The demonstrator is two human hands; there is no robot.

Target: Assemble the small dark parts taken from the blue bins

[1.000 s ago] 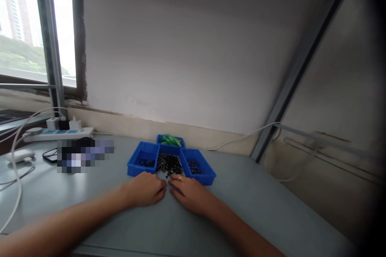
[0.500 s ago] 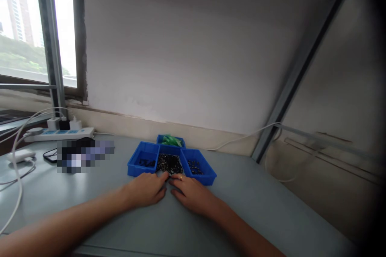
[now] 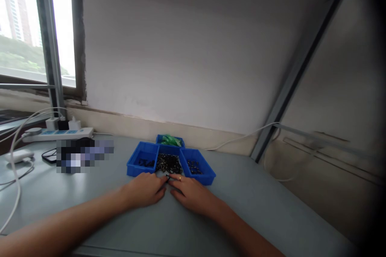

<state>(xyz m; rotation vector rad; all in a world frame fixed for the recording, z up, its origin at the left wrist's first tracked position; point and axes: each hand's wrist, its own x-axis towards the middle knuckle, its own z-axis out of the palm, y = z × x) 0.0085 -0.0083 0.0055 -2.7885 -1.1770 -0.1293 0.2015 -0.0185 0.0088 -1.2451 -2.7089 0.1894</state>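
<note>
My left hand point(image 3: 146, 188) and my right hand point(image 3: 193, 193) meet fingertip to fingertip low over the grey table. A small dark piece point(image 3: 168, 177) sits between their index fingers, gripped at its two sides; its exact kind is too small to make out. A ring shows on a finger of the right hand. Just beyond the fingertips lies a heap of small black and shiny parts point(image 3: 169, 163). Left of it, a blue bin point(image 3: 133, 168) holds some black pieces. On the right, another blue bin point(image 3: 208, 178) contains small metallic-looking parts.
Behind the heap stands a third blue bin point(image 3: 158, 139) with green plastic-looking packets point(image 3: 171, 140). A white power strip point(image 3: 81, 133) with plugs and cables lies at the back left, near a white device point(image 3: 19, 156). A metal post point(image 3: 271, 122) rises at the right.
Both hands stay almost in place. The dark piece between the fingertips shows more plainly now. The whole view has shifted very slightly.
</note>
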